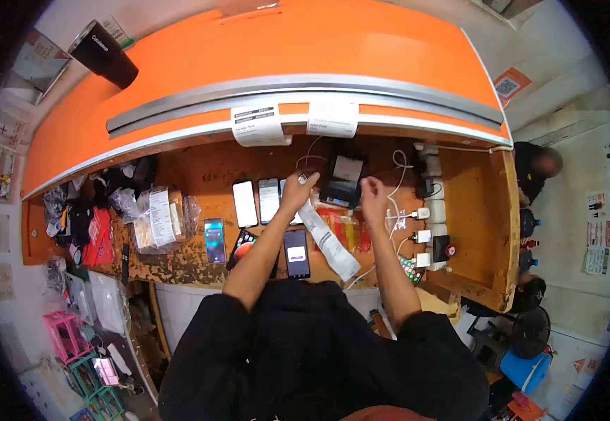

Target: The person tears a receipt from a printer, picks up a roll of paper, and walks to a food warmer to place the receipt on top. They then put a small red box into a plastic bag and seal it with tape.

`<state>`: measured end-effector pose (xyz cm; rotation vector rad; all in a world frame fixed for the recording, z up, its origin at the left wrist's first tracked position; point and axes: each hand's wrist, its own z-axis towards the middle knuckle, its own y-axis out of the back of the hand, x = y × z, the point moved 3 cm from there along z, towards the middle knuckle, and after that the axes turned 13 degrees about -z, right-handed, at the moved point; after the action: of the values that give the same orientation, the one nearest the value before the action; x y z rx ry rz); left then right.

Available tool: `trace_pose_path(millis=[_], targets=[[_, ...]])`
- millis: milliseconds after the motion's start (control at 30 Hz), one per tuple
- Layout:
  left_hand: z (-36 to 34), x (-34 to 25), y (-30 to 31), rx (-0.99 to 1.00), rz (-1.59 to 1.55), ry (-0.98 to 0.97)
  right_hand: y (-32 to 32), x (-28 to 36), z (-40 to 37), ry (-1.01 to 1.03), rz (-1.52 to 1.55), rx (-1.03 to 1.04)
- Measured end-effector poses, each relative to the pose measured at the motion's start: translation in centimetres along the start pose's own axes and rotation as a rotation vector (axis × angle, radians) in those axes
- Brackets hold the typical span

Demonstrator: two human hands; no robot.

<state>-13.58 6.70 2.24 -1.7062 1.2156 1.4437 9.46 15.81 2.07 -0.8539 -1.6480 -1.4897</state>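
One long white receipt (329,244), its upper end pinched in the left hand (299,191), its lower end near a black phone (296,263) over the wooden table (213,201); one black printer (340,191), beside the right hand (374,202), whose curled fingers hold I cannot tell what.

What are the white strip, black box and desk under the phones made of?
Strip: paper, it seems; smooth-looking, thin, curving and printed. Box: probably hard plastic; dark, slightly shiny, straight-edged. Desk: likely wood; its orange-brown finish is worn into dark patches.
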Motion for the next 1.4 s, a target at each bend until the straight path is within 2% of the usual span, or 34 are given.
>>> trace_pose_path(millis=[33, 100, 133, 167, 233, 267, 400, 433, 467, 533, 633, 767, 833, 900, 933, 1033, 1100, 1133, 1167, 1200, 1300, 1367, 1400], targets=[[-1.7, 0.8, 0.0, -0.041, -0.178, -0.080, -0.3, 2.5, -3.4, 0.078, 0.057, 0.155], [-6.9, -4.9, 0.9, 0.009, -0.644, 0.006, -2.1, 5.8, -8.5, 0.115, 0.293, 0.653], [-7.6, -5.3, 1.8, 0.015, -0.745, -0.063, -2.3, 6.9, -10.5, 0.156, 0.285, 0.812], [-8.6, -5.6, 2.8, 0.018, -0.847, -0.128, -3.7, 6.9, -11.9, 0.092, 0.394, 0.889], [-10.8, -8.9, 5.4, -0.051, -0.921, -0.182, -3.4, 9.2, -13.3, 0.005, 0.202, 1.088], [-11.6, -9.9, 6.6, -0.118, -0.902, -0.231, -2.2, 11.6, -13.5, 0.227, -0.029, 0.978], [-14.4, -10.3, 12.0, -0.472, -0.866, -0.330, -0.6, 14.2, -14.6, 0.533, -0.285, 0.812], [-15.2, -10.7, 13.1, -0.576, -0.869, -0.330, 0.0, 14.9, -14.7, 0.472, -0.308, 0.856], [-15.7, -10.5, 14.0, -0.596, -0.904, -0.324, 0.4, 15.3, -14.8, 0.464, -0.317, 0.861], [-17.0, -10.8, 14.8, -0.588, -0.968, -0.396, 0.6, 14.8, -14.8, 0.463, -0.270, 0.911], [-18.6, -11.5, 16.3, -0.543, -1.034, -0.465, 1.7, 14.9, -15.2, 0.623, -0.324, 0.988], [-20.1, -11.5, 19.4, -0.488, -1.087, -0.527, 2.8, 13.9, -15.5, 0.546, -0.333, 1.213], [-21.0, -11.7, 20.1, -0.467, -1.103, -0.533, 3.3, 14.2, -15.8, 0.499, -0.285, 1.190], [-21.3, -11.5, 19.8, -0.450, -1.114, -0.433, 4.0, 14.6, -16.1, 0.459, -0.252, 1.189], [-21.6, -11.4, 19.1, -0.438, -1.092, -0.379, 3.5, 14.2, -16.1, 0.507, -0.315, 1.218], [-22.3, -11.7, 16.4, -0.416, -1.075, -0.324, 1.8, 16.1, -18.1, 0.569, -0.037, 1.072], [-22.2, -11.6, 15.4, -0.418, -1.129, -0.346, 0.7, 16.5, -18.7, 0.447, -0.194, 1.007], [-21.9, -11.0, 16.1, -0.373, -1.131, -0.353, 0.4, 16.1, -18.9, 0.437, -0.174, 0.970], [-21.9, -10.2, 16.7, -0.435, -1.152, -0.337, 0.1, 15.8, -18.9, 0.438, -0.151, 0.930], [-21.9, -10.2, 17.3, -0.413, -1.233, -0.317, 0.1, 16.0, -19.1, 0.459, -0.115, 0.896], [-22.8, -9.6, 17.1, -0.303, -1.422, -0.201, 0.1, 15.3, -19.0, 0.467, -0.090, 0.962], [-23.4, -9.6, 16.0, -0.180, -1.495, -0.112, 1.0, 17.2, -19.8, 0.465, -0.102, 0.899], [-23.6, -10.2, 15.7, -0.266, -1.357, -0.126, 0.8, 17.1, -19.4, 0.453, -0.099, 0.951]])
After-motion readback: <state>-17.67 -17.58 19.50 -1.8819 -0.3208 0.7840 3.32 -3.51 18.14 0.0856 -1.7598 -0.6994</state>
